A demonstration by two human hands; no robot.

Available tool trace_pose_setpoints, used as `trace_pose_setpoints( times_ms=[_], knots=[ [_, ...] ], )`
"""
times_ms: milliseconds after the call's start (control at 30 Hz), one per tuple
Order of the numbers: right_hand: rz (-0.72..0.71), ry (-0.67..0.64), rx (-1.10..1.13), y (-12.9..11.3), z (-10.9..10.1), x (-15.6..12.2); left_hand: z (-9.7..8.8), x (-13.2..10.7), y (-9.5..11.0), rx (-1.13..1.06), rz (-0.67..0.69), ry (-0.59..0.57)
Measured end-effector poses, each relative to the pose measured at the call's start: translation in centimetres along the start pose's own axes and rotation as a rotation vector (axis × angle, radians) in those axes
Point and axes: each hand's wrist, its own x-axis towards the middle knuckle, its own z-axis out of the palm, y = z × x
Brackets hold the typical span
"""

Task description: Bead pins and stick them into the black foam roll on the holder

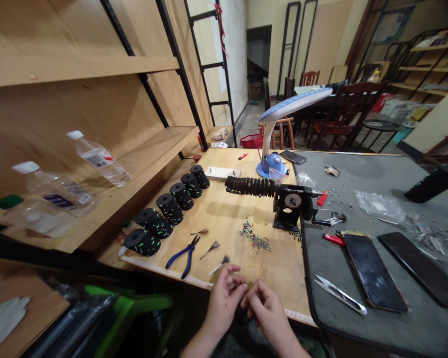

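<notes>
On the wooden table (280, 268), black spools (142, 242) stood in a row, and blue pliers (182, 256) lay near them. Just beyond the left hand (224, 303) lay a small brush (219, 265). This hand and the right hand (269, 311) were half closed, close together at the table edge, but I cannot tell if they gripped something tiny. Further away lay coloured beads (254, 236), and the snips (339, 295) lay on the right.

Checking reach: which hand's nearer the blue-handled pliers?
Left hand, just right of and nearer the blue-handled pliers; right hand sits farther right, beyond the left.
</notes>
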Motion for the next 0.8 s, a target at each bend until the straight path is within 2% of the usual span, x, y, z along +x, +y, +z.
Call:
trace_pose_setpoints(
  times_ms=[600,800],
  knots=[
    [0.024,0.020,-0.010,0.07,0.01,0.06,0.01,-0.36,-0.34,0.051,0.036,0.003],
    [-0.007,0.030,-0.013,0.43,-0.07,0.07,0.10,-0.47,-0.17,0.046,0.035,0.010]
  ],
)
